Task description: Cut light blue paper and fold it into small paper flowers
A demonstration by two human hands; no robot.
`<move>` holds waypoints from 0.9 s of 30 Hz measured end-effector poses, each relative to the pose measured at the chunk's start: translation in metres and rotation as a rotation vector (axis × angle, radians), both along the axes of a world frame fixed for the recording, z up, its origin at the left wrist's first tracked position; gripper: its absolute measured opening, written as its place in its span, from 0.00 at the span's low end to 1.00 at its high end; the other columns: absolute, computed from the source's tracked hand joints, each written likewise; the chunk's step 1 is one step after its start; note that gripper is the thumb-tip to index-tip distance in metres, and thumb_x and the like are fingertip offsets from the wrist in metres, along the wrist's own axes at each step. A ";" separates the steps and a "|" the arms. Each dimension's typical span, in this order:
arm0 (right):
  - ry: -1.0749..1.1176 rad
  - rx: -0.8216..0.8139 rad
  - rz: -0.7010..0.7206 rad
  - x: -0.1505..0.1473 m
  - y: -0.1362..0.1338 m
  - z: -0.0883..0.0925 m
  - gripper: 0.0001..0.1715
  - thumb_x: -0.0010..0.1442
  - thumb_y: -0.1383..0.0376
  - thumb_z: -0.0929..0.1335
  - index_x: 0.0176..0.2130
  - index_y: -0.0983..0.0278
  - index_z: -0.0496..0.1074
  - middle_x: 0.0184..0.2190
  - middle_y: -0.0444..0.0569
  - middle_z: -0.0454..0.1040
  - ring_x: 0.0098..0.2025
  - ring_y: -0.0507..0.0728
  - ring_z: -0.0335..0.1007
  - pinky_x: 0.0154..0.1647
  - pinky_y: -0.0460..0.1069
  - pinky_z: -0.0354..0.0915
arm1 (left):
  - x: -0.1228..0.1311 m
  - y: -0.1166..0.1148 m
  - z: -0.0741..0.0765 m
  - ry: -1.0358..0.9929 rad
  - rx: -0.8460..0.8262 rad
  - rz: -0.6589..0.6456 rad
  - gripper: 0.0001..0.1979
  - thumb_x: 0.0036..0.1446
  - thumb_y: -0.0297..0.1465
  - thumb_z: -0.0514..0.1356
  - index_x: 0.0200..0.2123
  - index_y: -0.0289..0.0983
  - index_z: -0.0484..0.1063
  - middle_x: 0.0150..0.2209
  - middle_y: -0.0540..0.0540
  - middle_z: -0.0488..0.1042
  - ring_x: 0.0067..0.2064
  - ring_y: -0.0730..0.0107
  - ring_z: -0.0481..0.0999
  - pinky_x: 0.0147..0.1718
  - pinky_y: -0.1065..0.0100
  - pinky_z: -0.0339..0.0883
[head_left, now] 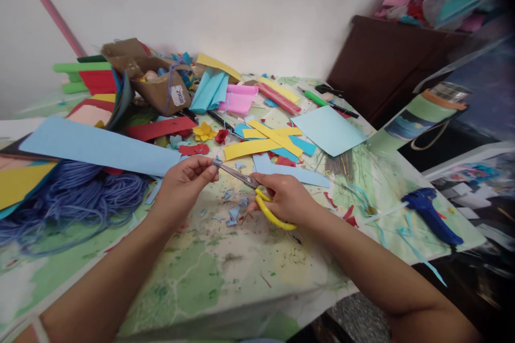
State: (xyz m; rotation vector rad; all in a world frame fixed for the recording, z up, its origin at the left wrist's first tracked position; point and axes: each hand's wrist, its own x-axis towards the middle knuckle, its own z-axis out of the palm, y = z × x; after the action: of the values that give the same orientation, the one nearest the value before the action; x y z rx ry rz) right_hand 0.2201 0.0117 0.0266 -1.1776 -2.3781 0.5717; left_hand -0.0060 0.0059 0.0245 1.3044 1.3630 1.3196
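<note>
My left hand [185, 181] pinches a small piece of blue paper [218, 161] between thumb and fingertips. My right hand [288, 199] grips yellow-handled scissors [250, 180], with the blade tips at the blue paper. How far apart the blades stand is hard to make out. Under the hands, small blue paper scraps [233, 214] are scattered on the table. Beyond the fingers lie a light blue paper strip [295, 171] and crossed yellow strips [257, 146]. A long light blue sheet [100, 144] extends behind my left hand.
Blue cord [88, 203] is heaped at the left, and a cardboard box [155, 86] stands at the back. Red and yellow paper flowers [204, 131] lie near the middle. On the right are a blue glue gun [432, 214], a light blue square sheet [330, 129] and a bottle [420, 118].
</note>
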 end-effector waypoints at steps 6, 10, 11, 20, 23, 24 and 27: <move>-0.007 -0.002 -0.004 0.000 0.000 -0.001 0.30 0.54 0.49 0.69 0.51 0.61 0.71 0.25 0.44 0.70 0.24 0.49 0.57 0.26 0.44 0.49 | 0.002 -0.002 0.005 -0.050 -0.007 -0.004 0.09 0.50 0.37 0.64 0.32 0.38 0.73 0.26 0.51 0.73 0.30 0.71 0.71 0.34 0.69 0.66; -0.022 -0.002 -0.016 0.000 -0.002 0.002 0.32 0.52 0.47 0.70 0.51 0.62 0.71 0.26 0.45 0.70 0.24 0.50 0.58 0.26 0.45 0.49 | 0.002 -0.002 0.003 -0.055 -0.012 -0.001 0.10 0.49 0.37 0.64 0.32 0.38 0.73 0.26 0.50 0.73 0.30 0.70 0.72 0.34 0.68 0.67; -0.023 0.003 -0.016 0.000 -0.002 0.003 0.33 0.51 0.47 0.70 0.50 0.63 0.71 0.26 0.45 0.71 0.24 0.50 0.59 0.26 0.45 0.49 | 0.002 -0.002 0.003 -0.046 -0.011 0.000 0.10 0.49 0.37 0.64 0.32 0.38 0.74 0.26 0.50 0.73 0.30 0.70 0.72 0.34 0.68 0.67; -0.039 0.024 -0.008 0.000 -0.001 0.003 0.35 0.50 0.46 0.71 0.51 0.63 0.71 0.28 0.47 0.73 0.27 0.52 0.63 0.27 0.45 0.51 | 0.001 -0.001 0.001 0.011 -0.013 0.008 0.09 0.49 0.38 0.64 0.30 0.38 0.73 0.25 0.49 0.74 0.29 0.70 0.72 0.33 0.68 0.66; -0.038 0.018 -0.016 0.000 -0.001 0.002 0.33 0.51 0.47 0.71 0.51 0.62 0.71 0.27 0.47 0.73 0.27 0.52 0.63 0.27 0.45 0.51 | 0.001 -0.001 0.001 0.019 -0.012 0.005 0.09 0.50 0.38 0.64 0.30 0.38 0.73 0.25 0.50 0.74 0.29 0.70 0.72 0.33 0.69 0.66; -0.034 0.017 -0.019 0.000 0.000 0.001 0.32 0.51 0.47 0.71 0.50 0.62 0.72 0.27 0.46 0.73 0.27 0.52 0.63 0.27 0.45 0.51 | 0.001 -0.001 0.001 0.020 -0.014 0.009 0.09 0.50 0.38 0.64 0.30 0.38 0.73 0.25 0.50 0.74 0.30 0.70 0.72 0.33 0.69 0.66; -0.022 0.009 -0.020 0.001 0.000 0.000 0.32 0.51 0.48 0.71 0.50 0.61 0.72 0.27 0.46 0.72 0.26 0.51 0.62 0.27 0.45 0.51 | 0.001 -0.002 0.002 0.001 -0.013 0.017 0.10 0.49 0.38 0.64 0.30 0.37 0.73 0.25 0.50 0.74 0.30 0.70 0.72 0.33 0.69 0.66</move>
State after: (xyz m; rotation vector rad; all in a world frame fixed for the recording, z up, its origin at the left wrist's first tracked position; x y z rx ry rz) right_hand 0.2208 0.0121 0.0266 -1.2080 -2.3827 0.5431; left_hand -0.0051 0.0043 0.0261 1.2878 1.3843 1.3198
